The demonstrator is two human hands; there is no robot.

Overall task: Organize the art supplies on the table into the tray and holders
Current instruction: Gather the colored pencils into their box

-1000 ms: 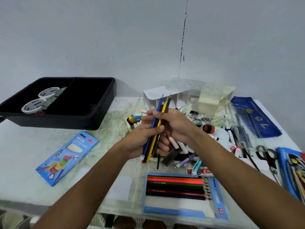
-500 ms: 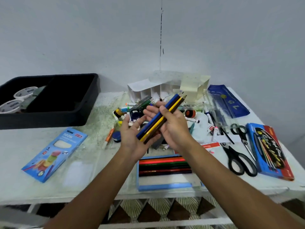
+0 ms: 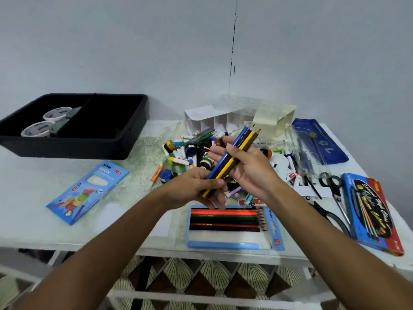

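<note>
Both hands grip a pencil bundle (image 3: 230, 159), left hand (image 3: 192, 189) low, right hand (image 3: 248, 168) mid-shaft. Light, stiff, slippery; best held mid-length

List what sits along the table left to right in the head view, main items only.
black tray → Neon box → bundle of coloured pencils held by left hand and right hand → scissors → blue and red pencil box.
</note>
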